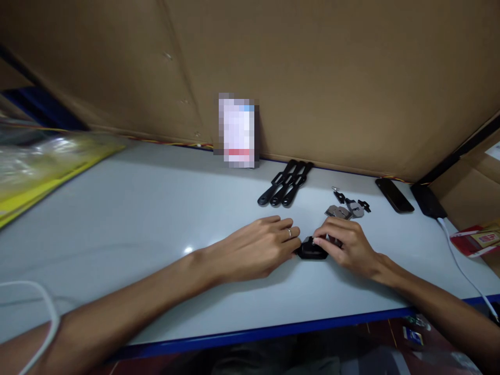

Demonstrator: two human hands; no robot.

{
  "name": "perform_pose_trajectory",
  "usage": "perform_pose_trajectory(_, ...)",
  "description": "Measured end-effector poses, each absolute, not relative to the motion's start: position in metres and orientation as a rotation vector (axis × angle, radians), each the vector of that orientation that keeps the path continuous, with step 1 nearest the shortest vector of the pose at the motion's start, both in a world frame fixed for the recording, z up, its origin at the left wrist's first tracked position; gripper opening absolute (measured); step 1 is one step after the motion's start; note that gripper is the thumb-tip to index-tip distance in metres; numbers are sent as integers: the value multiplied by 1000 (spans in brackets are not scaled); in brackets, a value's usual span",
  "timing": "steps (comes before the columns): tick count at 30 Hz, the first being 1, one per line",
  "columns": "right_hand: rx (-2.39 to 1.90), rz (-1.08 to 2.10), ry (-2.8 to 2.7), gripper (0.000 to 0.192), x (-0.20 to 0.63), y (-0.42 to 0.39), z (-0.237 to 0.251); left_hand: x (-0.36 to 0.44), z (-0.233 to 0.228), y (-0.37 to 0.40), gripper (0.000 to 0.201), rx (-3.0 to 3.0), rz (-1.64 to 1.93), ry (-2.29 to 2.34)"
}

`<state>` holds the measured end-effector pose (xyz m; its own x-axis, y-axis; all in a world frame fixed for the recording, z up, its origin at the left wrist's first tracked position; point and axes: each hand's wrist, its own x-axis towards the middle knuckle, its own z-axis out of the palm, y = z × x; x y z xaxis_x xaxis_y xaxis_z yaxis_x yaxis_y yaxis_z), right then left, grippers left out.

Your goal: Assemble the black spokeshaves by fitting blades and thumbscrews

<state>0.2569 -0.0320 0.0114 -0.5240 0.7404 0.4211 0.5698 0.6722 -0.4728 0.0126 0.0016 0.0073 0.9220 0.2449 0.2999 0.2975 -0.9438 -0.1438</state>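
Observation:
A dark black plastic piece (312, 252) with a wide, angular middle lies on the table near its front edge. My left hand (265, 247), with a ring on one finger, has its fingers closed over the piece's left end. On the other side, my right hand (347, 245) pinches thumb and forefinger together at the piece's top. A tiny shiny spot shows at the thumb tip, too small to name. Behind my right hand lie several flat grey metal plates (355, 209), small black brackets (364, 205) and a little silvery part (335, 188).
Several long black plastic handles (287, 185) with slotted middles lie side by side behind my hands. A blurred-out upright item (239, 133) leans on the cardboard wall (332, 78). Farther right are a phone (394, 196) and a black box (428, 202) with a white cable (455, 255).

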Motion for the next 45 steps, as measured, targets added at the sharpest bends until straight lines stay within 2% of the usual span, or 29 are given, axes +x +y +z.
perform_pose_trajectory(15,-1043,358,-2420,19,253,-30,15,15,6,2,12,-2919,-442,-451)
perform_pose_trajectory(18,-1113,506,-2344,14,250,-26,18,15,7,2,13,-2926,-418,-454)
perform_pose_trajectory(24,-1258,1032,-2235,8,250,-8,31,15,5,2,14,-2975,-410,-509)
perform_pose_trajectory(29,-1243,1295,-2152,7,250,0,34,15,5,1,17,-2982,-408,-495)
perform_pose_trajectory(36,-1202,1229,-2103,7,250,-5,29,14,6,-1,23,-2968,-389,-475)
perform_pose_trajectory(45,-1221,1418,-1939,2,253,-3,22,14,6,-3,25,-3023,-405,-474)
